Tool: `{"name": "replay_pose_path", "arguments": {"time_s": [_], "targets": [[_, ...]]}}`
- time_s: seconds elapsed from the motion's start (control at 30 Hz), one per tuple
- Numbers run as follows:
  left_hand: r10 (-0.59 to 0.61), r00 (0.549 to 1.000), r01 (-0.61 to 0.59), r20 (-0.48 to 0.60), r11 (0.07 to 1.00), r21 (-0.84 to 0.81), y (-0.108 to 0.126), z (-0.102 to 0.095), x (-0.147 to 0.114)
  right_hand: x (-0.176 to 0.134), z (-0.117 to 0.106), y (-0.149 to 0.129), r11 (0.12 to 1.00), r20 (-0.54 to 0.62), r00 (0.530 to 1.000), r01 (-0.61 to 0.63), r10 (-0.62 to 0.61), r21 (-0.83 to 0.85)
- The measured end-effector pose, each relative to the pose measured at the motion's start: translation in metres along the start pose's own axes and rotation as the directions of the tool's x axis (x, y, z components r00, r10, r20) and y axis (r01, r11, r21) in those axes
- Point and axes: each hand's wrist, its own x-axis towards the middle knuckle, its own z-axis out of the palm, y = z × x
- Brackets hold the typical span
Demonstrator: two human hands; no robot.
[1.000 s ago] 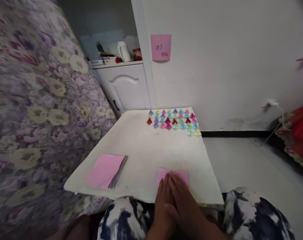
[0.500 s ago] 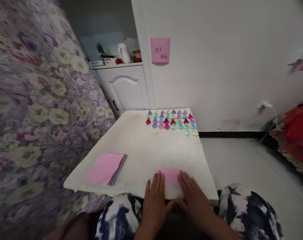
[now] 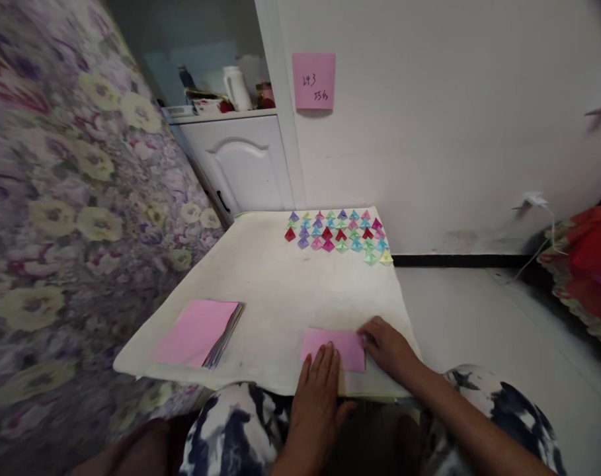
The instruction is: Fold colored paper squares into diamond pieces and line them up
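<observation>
A folded pink sheet of paper (image 3: 350, 349) lies near the front edge of the cloth-covered table (image 3: 275, 297). My left hand (image 3: 317, 390) rests flat on its lower left part, fingers stretched out. At the sheet's upper right corner my right hand (image 3: 392, 347) has thumb and fingers pinched together at the paper's edge. To the left sits a stack of coloured paper (image 3: 198, 330) with a pink sheet on top. Several small folded paper pieces (image 3: 340, 235) in many colours stand in rows at the table's far right.
A pink note (image 3: 314, 82) with handwriting is stuck on the wall. A floral curtain (image 3: 96, 218) hangs on the left beside a white cabinet (image 3: 243, 158) with a white jug (image 3: 237, 89) on it. A plug with a cable (image 3: 535, 199) and red fabric (image 3: 592, 251) are at the right.
My right hand has gone from lying flat on the pink paper to pinching its right corner. My left hand has shifted further onto the sheet. The view has tilted slightly.
</observation>
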Motion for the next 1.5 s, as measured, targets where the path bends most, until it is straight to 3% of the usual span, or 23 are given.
{"name": "replay_pose_path", "arguments": {"time_s": [0.3,0.67,1.0,1.1,1.23,1.37,1.5], "targets": [[0.038,0.976,-0.072,-0.214,0.985,-0.158,-0.002,0.012,0.0,0.014,0.004,-0.005,0.994,0.002,0.995,-0.104,0.104,0.03],[0.015,0.981,-0.068,-0.195,0.961,-0.267,0.0,0.001,-0.001,0.005,0.009,-0.006,0.938,0.053,0.985,-0.172,0.164,0.299],[0.05,0.983,-0.101,-0.179,0.952,-0.29,0.008,-0.01,0.0,-0.014,0.018,-0.005,0.77,0.27,0.938,-0.334,0.216,0.544],[0.071,0.982,-0.121,-0.172,0.947,-0.298,0.01,-0.013,0.005,-0.023,0.018,-0.006,0.822,0.209,0.951,-0.301,0.226,0.483],[0.054,0.981,-0.114,-0.188,0.94,-0.322,0.009,-0.01,0.009,-0.042,0.014,-0.006,0.96,-0.077,0.985,-0.131,0.155,0.249],[0.029,0.987,-0.091,-0.159,0.914,-0.396,0.01,-0.011,0.011,-0.06,0.011,-0.009,0.975,-0.091,0.995,-0.021,0.042,0.223],[-0.003,0.993,-0.05,-0.12,0.895,-0.444,0.012,-0.014,0.014,-0.059,0.013,-0.014,0.982,-0.074,0.995,-0.051,0.065,0.182]]}}
